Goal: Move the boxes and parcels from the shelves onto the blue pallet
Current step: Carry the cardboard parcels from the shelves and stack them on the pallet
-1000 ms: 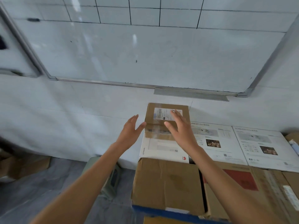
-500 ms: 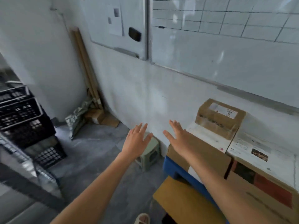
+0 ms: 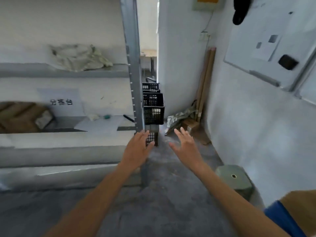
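- Grey metal shelves fill my left side, several tiers, with an upright post at their right end.
- Grey floor runs ahead into a narrow gap between the shelves and the white wall.
- Whiteboard hangs on that wall, upper right, a black eraser stuck to it.
- Brown parcel lies on the middle shelf at the far left edge, blurred; a crumpled whitish bag sits on the tier above.
- Black crates stand stacked just behind the post.
- Blue pallet corner shows bottom right, a cardboard box resting on it.
- Green stool stands on the floor near the pallet, by the wall.
- Cardboard tubes lean upright in the corner, crumpled wrap and a small box at their foot.
- My left hand is out in front of the post, grip wide, fingers straight, nothing in it.
- My right hand is beside it, apart, grip wide, fingers spread, nothing in it.
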